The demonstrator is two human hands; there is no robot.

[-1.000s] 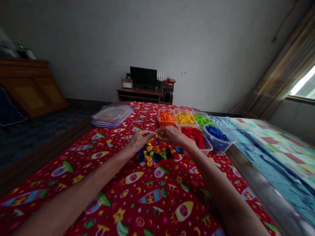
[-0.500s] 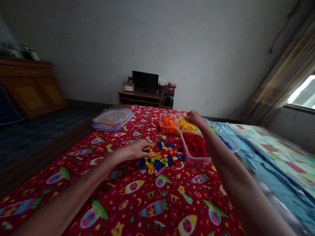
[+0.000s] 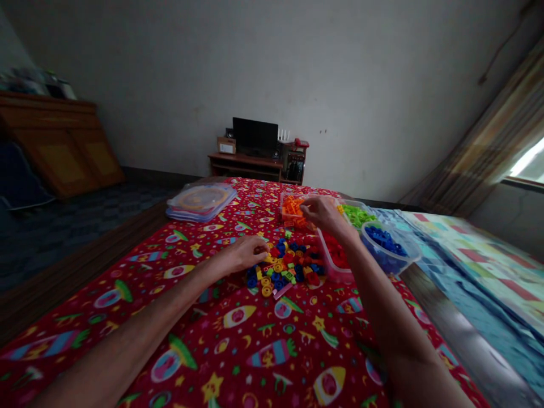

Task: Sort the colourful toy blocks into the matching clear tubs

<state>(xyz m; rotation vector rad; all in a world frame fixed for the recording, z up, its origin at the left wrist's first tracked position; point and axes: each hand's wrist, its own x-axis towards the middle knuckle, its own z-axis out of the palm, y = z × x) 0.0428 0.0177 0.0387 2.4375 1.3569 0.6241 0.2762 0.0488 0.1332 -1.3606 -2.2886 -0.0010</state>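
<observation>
A mixed pile of small plastic toy building blocks (image 3: 289,269), with yellow, blue, red, orange and green pieces, lies on a red patterned cloth. My left hand (image 3: 249,253) is at the pile's left edge, its fingers pinched on a yellow block (image 3: 267,256). Above the boxes hangs my right hand (image 3: 325,215), fingers bent and apart, with nothing seen between them. It covers most of the yellow blocks' box. The box of orange blocks (image 3: 292,205) is just left of its fingertips, and the box of red blocks (image 3: 335,252) sits below it, partly behind my forearm.
Green blocks (image 3: 357,215) fill a box beyond my right wrist, and a clear tub (image 3: 393,262) holds blue blocks. Stacked plastic lids (image 3: 202,202) lie at the far left. On the right is a bed (image 3: 488,272); a monitor (image 3: 255,136) stands by the wall.
My right hand has moved left and nearer, from over the yellow blocks towards the orange ones; a small yellow piece was at its fingertips. My left fingers have closed. The view has shifted slightly.
</observation>
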